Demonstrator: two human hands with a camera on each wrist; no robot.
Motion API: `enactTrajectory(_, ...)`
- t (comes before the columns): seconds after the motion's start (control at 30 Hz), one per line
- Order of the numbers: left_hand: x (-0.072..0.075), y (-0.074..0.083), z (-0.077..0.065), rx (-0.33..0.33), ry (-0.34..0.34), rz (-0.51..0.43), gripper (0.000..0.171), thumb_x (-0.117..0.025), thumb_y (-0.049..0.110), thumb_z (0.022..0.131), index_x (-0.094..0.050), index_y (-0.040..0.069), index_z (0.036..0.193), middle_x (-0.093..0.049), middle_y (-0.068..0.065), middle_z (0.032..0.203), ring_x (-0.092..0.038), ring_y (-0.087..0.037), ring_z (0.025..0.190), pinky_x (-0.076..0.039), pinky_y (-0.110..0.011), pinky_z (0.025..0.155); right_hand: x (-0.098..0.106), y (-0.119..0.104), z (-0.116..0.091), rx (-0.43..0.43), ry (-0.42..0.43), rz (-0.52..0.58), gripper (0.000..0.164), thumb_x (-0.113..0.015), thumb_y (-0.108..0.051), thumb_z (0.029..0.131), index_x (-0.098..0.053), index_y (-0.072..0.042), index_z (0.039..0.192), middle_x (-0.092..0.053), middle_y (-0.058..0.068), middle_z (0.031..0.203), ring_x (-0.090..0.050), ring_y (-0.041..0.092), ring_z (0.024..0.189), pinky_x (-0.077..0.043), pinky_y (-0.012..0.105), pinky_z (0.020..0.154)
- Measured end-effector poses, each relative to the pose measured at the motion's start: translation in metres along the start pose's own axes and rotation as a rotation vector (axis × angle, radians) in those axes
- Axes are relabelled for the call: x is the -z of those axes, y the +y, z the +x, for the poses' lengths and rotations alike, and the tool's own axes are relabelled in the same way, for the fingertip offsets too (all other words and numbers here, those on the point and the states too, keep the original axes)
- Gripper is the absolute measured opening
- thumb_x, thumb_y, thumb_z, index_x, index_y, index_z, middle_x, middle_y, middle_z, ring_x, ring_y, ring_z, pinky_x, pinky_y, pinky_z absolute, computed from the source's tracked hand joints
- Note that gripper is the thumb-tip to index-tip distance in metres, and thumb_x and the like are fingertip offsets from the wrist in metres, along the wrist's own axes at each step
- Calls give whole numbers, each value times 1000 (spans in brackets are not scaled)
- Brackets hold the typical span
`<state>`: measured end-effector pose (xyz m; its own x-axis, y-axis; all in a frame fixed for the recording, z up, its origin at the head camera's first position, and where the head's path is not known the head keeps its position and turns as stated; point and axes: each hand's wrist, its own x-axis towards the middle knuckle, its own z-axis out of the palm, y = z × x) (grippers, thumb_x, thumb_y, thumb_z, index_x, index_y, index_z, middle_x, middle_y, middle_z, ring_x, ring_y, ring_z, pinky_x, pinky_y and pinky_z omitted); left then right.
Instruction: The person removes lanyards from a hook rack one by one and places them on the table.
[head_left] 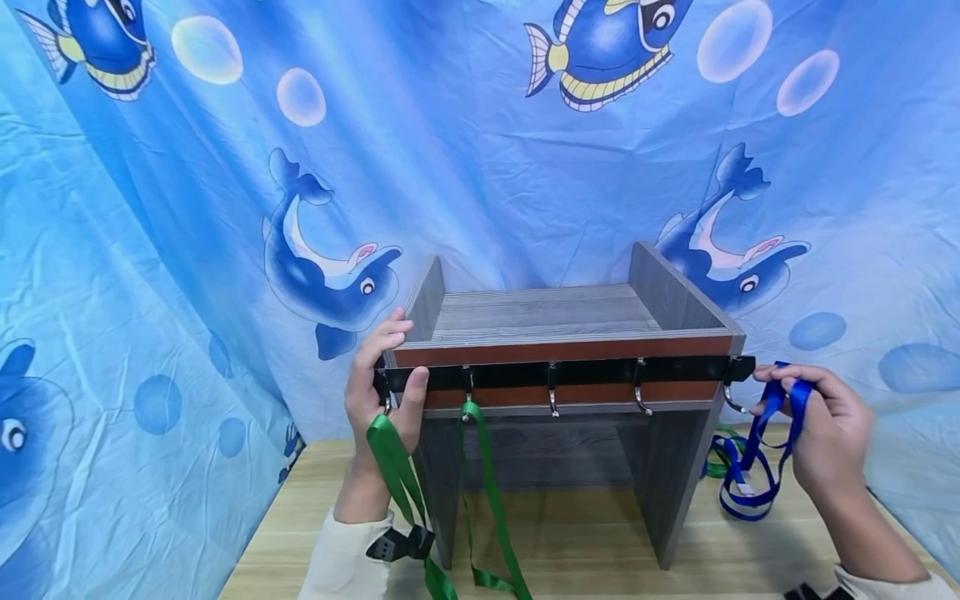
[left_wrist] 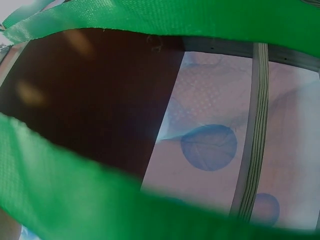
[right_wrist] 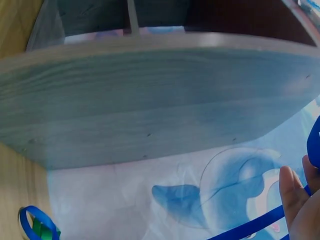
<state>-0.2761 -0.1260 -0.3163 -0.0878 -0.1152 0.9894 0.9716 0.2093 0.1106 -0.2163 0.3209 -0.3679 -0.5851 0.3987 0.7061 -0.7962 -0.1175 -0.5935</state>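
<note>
A grey wood-grain shelf unit (head_left: 536, 310) stands in the centre of the head view on a pale wooden bench (head_left: 288, 517). Across its front edge, over a reddish-brown strip (head_left: 558, 352), runs a black bar with five silver hooks (head_left: 513, 373).

The left hand (head_left: 386, 392), left of centre, grips the bar's left end, its thumb on the front and its fingers along the shelf's side. A glossy green ribbon lanyard (head_left: 388, 450) hangs beside that thumb at the leftmost hook, falling in front of the wrist; a second green ribbon lanyard (head_left: 492, 479) hangs from the next hook, its lower end trailing to the bottom edge. In the left wrist view, blurred green ribbon crosses the top and bottom of the frame.

The right hand (head_left: 831, 417), at right of the head view, pinches a looped blue ribbon lanyard (head_left: 801, 400) near the bar's right end; whether it touches the bar cannot be told. The blue loops dangle to the lower left of the hand. Behind them, coiled green ribbon (head_left: 717, 469) lies on the bench.

A blue curtain printed with dolphins and fish (head_left: 480, 192) fills the background.
</note>
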Motion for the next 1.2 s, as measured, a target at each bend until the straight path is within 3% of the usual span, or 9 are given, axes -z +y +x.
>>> enactTrajectory(0.1, 0, 0, 0, -3, 2, -4, 52, -70, 33, 101, -58, -16, 118, -71, -19, 131, -62, -32, 140, -48, -42, 122, 3, 5, 4, -63, 30, -66, 22, -51, 3, 106, -67, 13, 95, -78, 8, 92, -68, 17, 57, -62, 22, 57)
enactTrajectory(0.33, -3, 1, 0, -11, -6, -20, 51, -70, 31, 101, -58, -16, 117, -71, -19, 131, -61, -32, 140, -48, -42, 121, 19, 18, 6, -200, 24, -56, 24, -52, -4, 108, -70, 6, 96, -77, 5, 95, -68, 16, 59, -62, 24, 58)
enactTrajectory(0.7, -1, 2, -2, -2, -4, -26, 51, -70, 30, 101, -57, -17, 118, -71, -17, 133, -61, -32, 140, -47, -42, 122, 26, 23, 18, -234, -59, -75, 35, -41, -5, 111, -71, 2, 95, -68, 2, 101, -73, 15, 61, -64, 21, 67)
enactTrajectory(1.0, 1, 2, -1, 10, -16, -10, 51, -70, 30, 101, -57, -16, 120, -70, -18, 134, -60, -31, 142, -46, -42, 123, 32, 32, 29, -298, -61, -87, 34, -42, -4, 110, -72, -4, 94, -66, 0, 95, -73, 16, 62, -64, 22, 68)
enactTrajectory(1.2, 1, 2, -2, 9, -8, -21, 51, -70, 29, 100, -57, -16, 119, -70, -17, 134, -60, -31, 141, -46, -41, 123, 36, 38, 31, -337, -79, -84, 39, -36, 1, 108, -72, -6, 95, -66, -1, 98, -73, 17, 62, -64, 22, 67)
